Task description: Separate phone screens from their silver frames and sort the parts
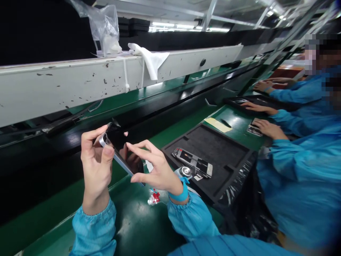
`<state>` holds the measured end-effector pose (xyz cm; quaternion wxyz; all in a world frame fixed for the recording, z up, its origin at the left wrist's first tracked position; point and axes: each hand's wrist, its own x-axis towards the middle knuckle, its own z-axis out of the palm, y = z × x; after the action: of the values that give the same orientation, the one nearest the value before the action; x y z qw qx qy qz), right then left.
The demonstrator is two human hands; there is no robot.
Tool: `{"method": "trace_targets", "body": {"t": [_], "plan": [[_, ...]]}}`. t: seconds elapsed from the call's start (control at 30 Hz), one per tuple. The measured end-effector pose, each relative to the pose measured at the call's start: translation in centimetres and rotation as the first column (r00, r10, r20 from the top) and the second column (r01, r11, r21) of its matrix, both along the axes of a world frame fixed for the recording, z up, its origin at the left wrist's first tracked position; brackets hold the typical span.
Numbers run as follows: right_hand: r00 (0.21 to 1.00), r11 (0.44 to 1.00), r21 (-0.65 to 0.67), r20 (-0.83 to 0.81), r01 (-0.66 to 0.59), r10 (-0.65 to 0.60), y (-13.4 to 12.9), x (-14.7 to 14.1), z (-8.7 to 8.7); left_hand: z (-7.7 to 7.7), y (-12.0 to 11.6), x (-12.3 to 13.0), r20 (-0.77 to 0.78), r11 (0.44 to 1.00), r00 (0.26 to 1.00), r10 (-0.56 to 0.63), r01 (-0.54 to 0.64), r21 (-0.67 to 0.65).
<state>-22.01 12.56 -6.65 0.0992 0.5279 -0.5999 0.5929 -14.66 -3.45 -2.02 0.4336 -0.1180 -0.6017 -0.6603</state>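
Observation:
A smartphone [127,153] with a dark glossy screen and a pale blue metal edge is held up, tilted, above the green bench. My left hand [96,160] grips its upper end between thumb and fingers. At the lower end, my right hand [156,167] has its thumb by the phone's edge and its fingertips against the screen side. Some dark film or a flap sticks up at the upper corner, too blurred to make out. Around my right wrist runs a blue strap [181,192]. A small clear piece with red parts [154,197] lies below it.
A black foam tray [226,156] to the right holds a stack of phone parts [193,163]. A round metal-topped container [185,172] sits by its near edge. A chipped white beam [80,83] crosses ahead, draped with a white cloth [150,60]. Co-workers in blue sleeves [301,156] work at right.

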Motion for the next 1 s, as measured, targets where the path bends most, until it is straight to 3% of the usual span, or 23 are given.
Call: {"method": "trace_targets", "body": {"t": [0.17, 0.27, 0.33, 0.47, 0.63, 0.8, 0.9, 1.0], "plan": [[0.997, 0.997, 0.057, -0.057, 0.052, -0.049, -0.6, 0.0, -0.7, 0.7, 2.5, -0.5, 0.049, 0.957, 0.989, -0.140, 0.122, 0.264], [0.995, 0.983, 0.161, -0.062, 0.084, -0.075, -1.0, 0.4, -0.6, 0.8, 2.4, -1.1, 0.073, 0.910, 0.970, -0.232, 0.190, 0.368], [0.994, 0.984, 0.149, -0.074, 0.096, -0.086, -0.9, 0.5, -0.1, 0.7, 1.9, -1.3, 0.102, 0.891, 0.947, -0.304, 0.245, 0.383], [0.983, 0.990, -0.014, 0.120, 0.138, -0.135, 0.4, 0.4, 1.1, 0.0, 1.9, -1.3, 0.256, 0.907, 0.879, -0.403, 0.346, 0.239], [0.888, 0.999, 0.008, 0.459, -0.052, 0.042, 2.3, 0.5, 2.1, 0.4, 3.5, 0.0, 0.375, 0.912, 0.842, -0.388, 0.409, 0.028], [0.898, 0.999, -0.019, 0.438, -0.038, 0.042, 3.0, 0.8, 2.5, 0.8, 4.7, 0.9, 0.390, 0.936, 0.857, -0.338, 0.350, 0.042], [0.907, 1.000, -0.004, 0.420, 0.002, 0.000, 3.5, 0.8, 2.9, 0.1, 4.9, 0.5, 0.302, 0.958, 0.925, -0.230, 0.270, -0.099], [0.899, 0.999, -0.010, 0.436, 0.037, -0.029, 3.3, 0.9, 3.4, -0.6, 4.9, -0.2, 0.181, 0.944, 0.969, -0.170, 0.212, -0.253]]}}
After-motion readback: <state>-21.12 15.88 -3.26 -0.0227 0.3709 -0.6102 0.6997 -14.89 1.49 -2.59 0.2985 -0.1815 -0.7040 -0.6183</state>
